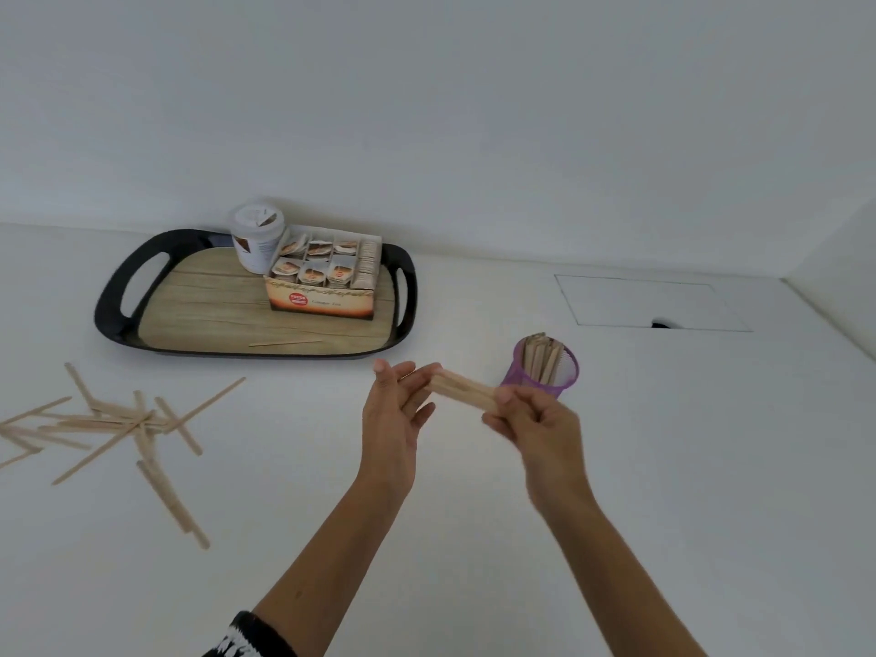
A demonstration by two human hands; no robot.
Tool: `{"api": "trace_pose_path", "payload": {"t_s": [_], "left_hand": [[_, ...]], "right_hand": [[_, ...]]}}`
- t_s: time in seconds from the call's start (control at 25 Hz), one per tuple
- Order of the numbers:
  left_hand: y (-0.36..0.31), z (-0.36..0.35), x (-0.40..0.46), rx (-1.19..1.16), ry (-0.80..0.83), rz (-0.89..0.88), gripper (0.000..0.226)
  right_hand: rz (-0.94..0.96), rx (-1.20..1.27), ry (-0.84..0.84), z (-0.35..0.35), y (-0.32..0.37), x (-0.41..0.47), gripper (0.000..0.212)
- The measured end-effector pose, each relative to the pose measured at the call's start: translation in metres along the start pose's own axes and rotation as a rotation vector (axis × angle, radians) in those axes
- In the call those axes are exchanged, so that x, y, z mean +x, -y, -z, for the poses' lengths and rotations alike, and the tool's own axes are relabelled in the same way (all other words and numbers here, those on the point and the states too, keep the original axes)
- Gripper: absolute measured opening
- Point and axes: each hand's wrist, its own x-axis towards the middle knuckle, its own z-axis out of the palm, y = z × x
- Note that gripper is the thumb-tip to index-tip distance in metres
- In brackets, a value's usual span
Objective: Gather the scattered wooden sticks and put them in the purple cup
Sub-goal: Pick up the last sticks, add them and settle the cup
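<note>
A bundle of wooden sticks (464,390) is held level above the white table between both hands. My right hand (535,422) is closed around its right end. My left hand (396,410) has its fingers spread, with the fingertips pressed against the bundle's left end. Just behind my right hand stands the purple mesh cup (545,372), upright, with several sticks in it. Many scattered sticks (118,426) lie in a loose heap at the far left of the table. One single stick (286,343) lies on the tray.
A black tray (114,296) with a wood-pattern floor sits at the back left, holding a white lidded tub (257,239) and an open box of tea bags (324,279). A rectangular hatch (649,303) is set into the table at the back right. A wall rises behind.
</note>
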Motion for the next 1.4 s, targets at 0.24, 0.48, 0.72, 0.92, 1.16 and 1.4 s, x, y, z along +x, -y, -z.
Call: {"api": "trace_pose_path", "payload": {"t_s": [0.24, 0.48, 0.72, 0.92, 1.16, 1.4], "left_hand": [[0.052, -0.043, 0.037, 0.754, 0.335, 0.035, 0.09], [0.093, -0.079, 0.07, 0.882, 0.471, -0.039, 0.121], [0.108, -0.084, 0.078, 0.977, 0.322, -0.018, 0.124], [0.105, -0.088, 0.075, 1.008, 0.287, -0.025, 0.086], [0.101, -0.091, 0.074, 1.015, 0.303, -0.045, 0.086], [0.105, -0.09, 0.072, 1.027, 0.325, -0.077, 0.092]], "right_hand": [[0.433, -0.703, 0.016, 0.08, 0.078, 0.082, 0.009], [0.633, -1.765, 0.531, 0.083, 0.091, 0.124, 0.023], [0.424, -1.895, 0.719, 0.061, 0.074, 0.136, 0.016], [0.344, -1.825, 0.778, 0.061, 0.068, 0.147, 0.021], [0.399, -1.792, 0.708, 0.063, 0.084, 0.156, 0.026], [0.514, -1.684, 0.362, 0.079, 0.081, 0.164, 0.024]]}}
